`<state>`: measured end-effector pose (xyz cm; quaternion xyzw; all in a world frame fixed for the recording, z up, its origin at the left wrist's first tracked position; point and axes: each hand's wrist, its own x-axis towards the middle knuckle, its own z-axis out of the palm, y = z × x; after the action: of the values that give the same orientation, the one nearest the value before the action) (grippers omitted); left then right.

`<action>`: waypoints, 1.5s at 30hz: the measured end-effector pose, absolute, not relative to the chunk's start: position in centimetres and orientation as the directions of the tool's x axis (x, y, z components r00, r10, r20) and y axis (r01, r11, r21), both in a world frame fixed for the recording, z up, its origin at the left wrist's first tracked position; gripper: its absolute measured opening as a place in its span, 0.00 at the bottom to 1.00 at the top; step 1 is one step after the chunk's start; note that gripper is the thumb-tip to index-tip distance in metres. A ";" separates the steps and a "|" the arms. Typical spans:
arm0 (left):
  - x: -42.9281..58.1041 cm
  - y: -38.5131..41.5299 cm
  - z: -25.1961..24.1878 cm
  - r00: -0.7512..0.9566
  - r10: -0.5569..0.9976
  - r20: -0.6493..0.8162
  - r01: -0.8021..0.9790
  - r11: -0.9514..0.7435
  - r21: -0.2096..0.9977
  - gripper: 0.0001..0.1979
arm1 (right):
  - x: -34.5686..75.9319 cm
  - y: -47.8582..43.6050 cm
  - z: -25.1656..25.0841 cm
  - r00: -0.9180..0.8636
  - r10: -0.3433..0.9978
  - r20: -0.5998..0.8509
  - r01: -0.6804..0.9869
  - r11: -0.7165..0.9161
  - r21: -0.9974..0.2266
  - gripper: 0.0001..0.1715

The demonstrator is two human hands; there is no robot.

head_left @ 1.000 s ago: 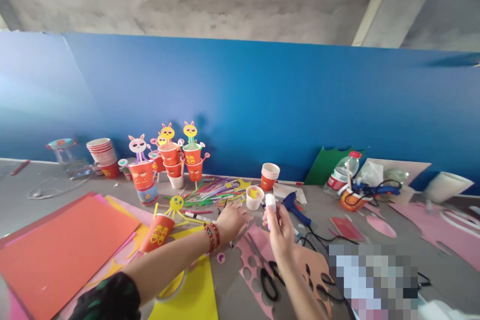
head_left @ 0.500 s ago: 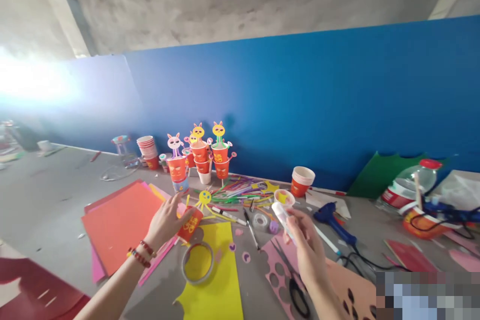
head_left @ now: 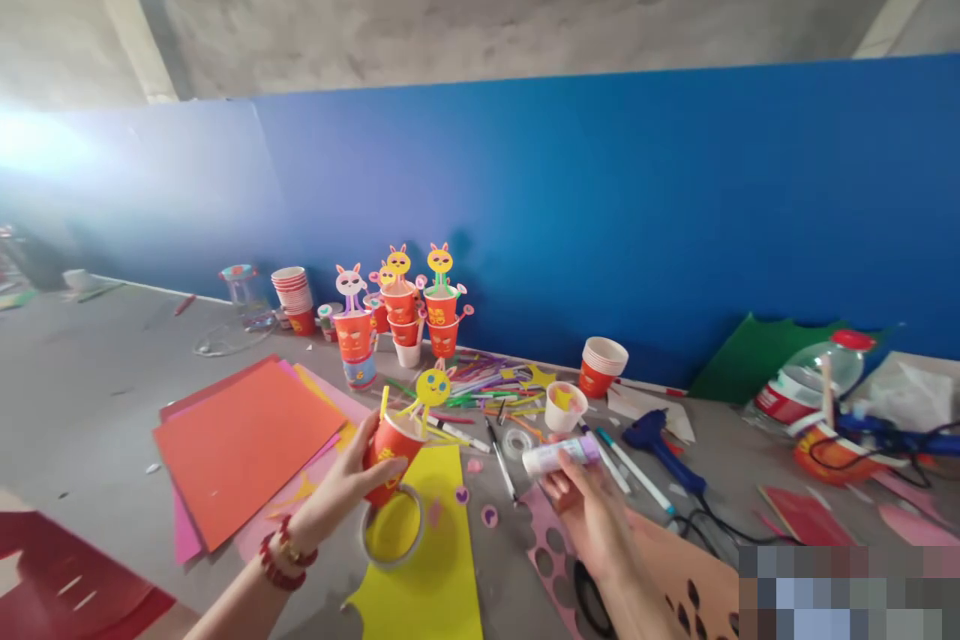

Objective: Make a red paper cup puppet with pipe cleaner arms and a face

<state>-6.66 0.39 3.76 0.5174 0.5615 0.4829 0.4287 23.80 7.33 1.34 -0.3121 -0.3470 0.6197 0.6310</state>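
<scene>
My left hand (head_left: 352,480) is wrapped around a red paper cup (head_left: 391,452), holding it slightly tilted over the yellow sheet. From this cup rises a yellow paper face (head_left: 433,386) with ears and blue eyes, on yellow stems. In my right hand (head_left: 589,510) lies a white glue stick (head_left: 551,456) with a purple cap, held nearly level between thumb and fingers. Under the cup, a roll of tape (head_left: 393,526) rests on the yellow sheet (head_left: 442,570). Scissors (head_left: 591,600) lie partly hidden beneath my right wrist, by the pink punched sheet (head_left: 550,560).
Decorated cups (head_left: 354,335) with animal faces stand by the blue partition (head_left: 600,200). Behind my hands lie several coloured stems (head_left: 480,382). A blue glue gun (head_left: 664,450) and a bottle (head_left: 817,375) are at right. Orange paper (head_left: 247,450) is stacked at left.
My left hand has closed on the red cup and raised it more upright. My right hand has turned the glue stick level; the purple cap, earlier on the table, is now on its end.
</scene>
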 end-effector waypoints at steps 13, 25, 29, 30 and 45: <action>1.3 2.4 0.9 0.188 0.982 0.003 -0.282 0.051 0.958 0.52 | 24.8 5.6 1.7 0.132 0.728 0.673 0.366 0.595 -0.715 0.08; 1.5 1.1 -0.2 0.306 0.952 0.012 -0.341 0.098 0.935 0.44 | 24.4 5.3 1.3 -0.001 0.633 0.774 0.589 0.626 -0.511 0.05; 1.6 1.0 0.1 0.302 0.951 0.058 -0.348 0.054 0.936 0.43 | 24.2 5.2 1.3 0.006 0.629 0.777 0.602 0.618 -0.505 0.06; 1.5 1.0 0.0 0.307 0.950 0.066 -0.350 0.048 0.935 0.43 | 24.1 5.1 1.4 0.000 0.635 0.773 0.594 0.622 -0.511 0.06; 1.3 0.5 -0.1 0.333 0.936 0.110 -0.349 0.014 0.937 0.45 | 23.5 4.9 2.0 -0.062 0.680 0.731 0.579 0.621 -0.529 0.05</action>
<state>1.31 0.46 -0.11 0.4969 0.2955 0.4961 0.6478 23.52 4.94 2.01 -0.4330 -0.7271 0.0475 0.5307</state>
